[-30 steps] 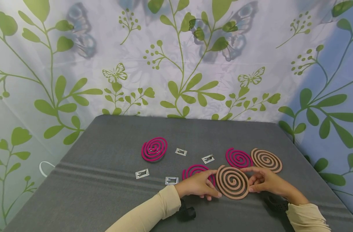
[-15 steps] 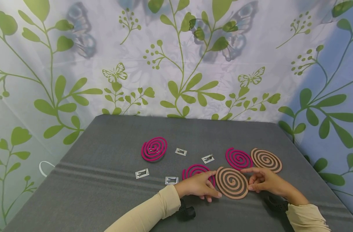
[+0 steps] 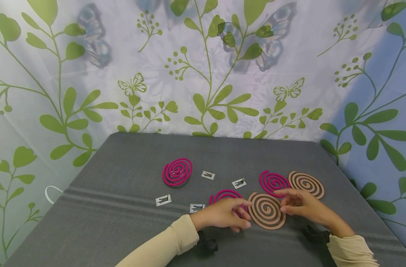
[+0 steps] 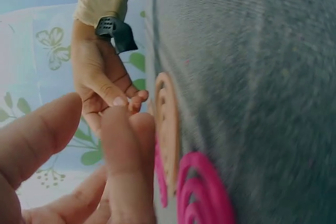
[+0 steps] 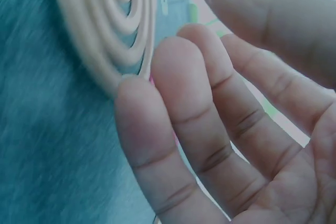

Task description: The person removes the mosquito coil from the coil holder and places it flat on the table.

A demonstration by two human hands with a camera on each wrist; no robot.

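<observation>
A tan mosquito coil [image 3: 267, 210] lies flat on the grey table between my hands. Just left of it hovers my left hand [image 3: 223, 214], thumb and index finger apart with nothing between them. My right hand [image 3: 306, 207] is at the coil's right edge, its fingers loosely bent and holding nothing; in the right wrist view the fingertips are close to the tan coil [image 5: 100, 30], and contact is unclear. A pink mosquito coil [image 3: 227, 192] is partly covered by my left hand. Behind the tan coil lie another pink coil [image 3: 275, 181] and a second tan coil [image 3: 306, 184].
At the left, a third pink coil [image 3: 177, 171] sits over a metal coil stand. Several more flat metal stands lie about, including one left of my left hand [image 3: 164, 204]. A floral cloth [image 3: 203, 74] hangs behind the grey table [image 3: 99, 222].
Both hands have let go of the near tan coil, which stays on the table. My left hand has drawn back leftward; the right has lifted its fingers slightly.
</observation>
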